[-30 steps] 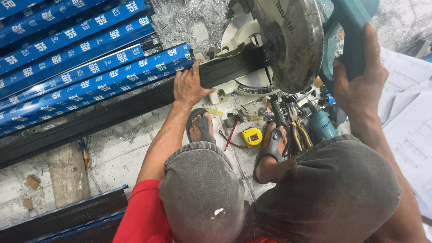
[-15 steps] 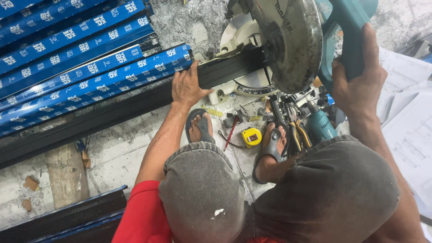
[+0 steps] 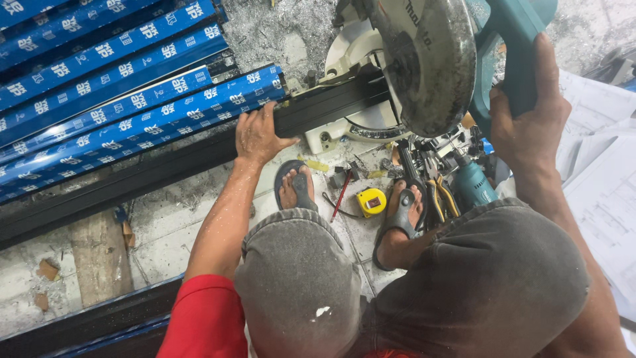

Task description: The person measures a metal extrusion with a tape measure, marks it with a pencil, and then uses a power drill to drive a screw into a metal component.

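My left hand (image 3: 257, 134) presses flat on a long black metal profile (image 3: 165, 169) that runs across the floor into a mitre saw (image 3: 371, 86). My right hand (image 3: 530, 119) grips the saw's teal handle (image 3: 513, 59). The round blade guard (image 3: 427, 63) hangs just above the profile, to the right of my left hand. I am crouched, with my knees in grey shorts and my feet in sandals below the saw.
Several blue-wrapped profiles (image 3: 119, 99) lie stacked at the upper left. A yellow tape measure (image 3: 371, 201), a teal drill (image 3: 474, 185), pliers and small tools lie between my feet. Paper drawings (image 3: 603, 192) lie at the right. Metal shavings cover the floor.
The saw head and my right hand have shifted slightly lower. My left hand stays on the profile.
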